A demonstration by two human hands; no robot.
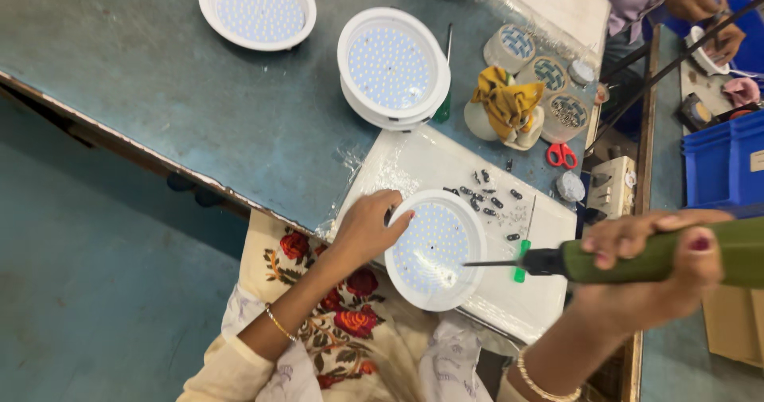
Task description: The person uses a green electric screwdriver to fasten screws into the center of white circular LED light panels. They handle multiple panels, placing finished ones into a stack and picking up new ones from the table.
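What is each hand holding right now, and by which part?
Right hand grips the green electric screwdriver around its body. Left hand holds the round white LED light panel at its rim.

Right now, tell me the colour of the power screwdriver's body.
Olive green, with a black nose; the power screwdriver shows best in the head view.

Blue plastic crate (720, 163) with a pale label (757, 161) beyond the bench's right edge, brown cardboard box (732, 326) below it
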